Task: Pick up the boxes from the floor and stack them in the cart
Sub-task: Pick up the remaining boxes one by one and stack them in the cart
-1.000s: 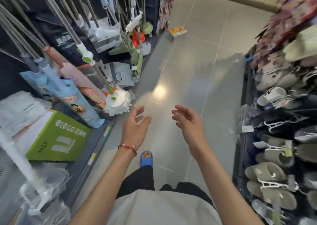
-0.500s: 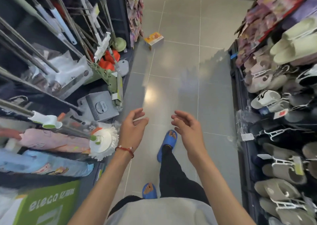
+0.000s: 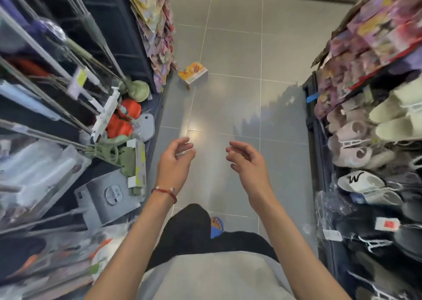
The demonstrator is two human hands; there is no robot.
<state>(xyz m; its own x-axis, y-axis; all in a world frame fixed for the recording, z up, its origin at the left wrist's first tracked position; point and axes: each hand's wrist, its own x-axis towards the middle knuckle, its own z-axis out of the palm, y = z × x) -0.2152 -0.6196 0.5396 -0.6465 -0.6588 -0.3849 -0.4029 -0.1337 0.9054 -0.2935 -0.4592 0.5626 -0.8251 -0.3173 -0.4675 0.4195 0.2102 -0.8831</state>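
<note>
A small orange-and-yellow box (image 3: 193,75) is seen lying on the grey tiled floor (image 3: 233,107), well ahead of both hands and just beside the foot of the left-hand shelving (image 3: 127,37). It is touched by neither hand. The box is placed nearer the line of the left hand (image 3: 174,162) than that of the right hand (image 3: 247,162), slightly left of the gap between them.

Both forearms are stretched forward from the body over the aisle. The hands are held side by side but apart, with the palms turned toward each other. The fingers of each are loosely curled and relaxed, and nothing is grasped in either. A red cord bracelet (image 3: 164,191) is worn on the left wrist. A blue sandal (image 3: 216,227) is shown on the floor below the hands, partly covered by a dark trouser leg (image 3: 187,226). Mops (image 3: 137,90) are racked on the left, and slippers (image 3: 363,183) are hung on the right.
</note>
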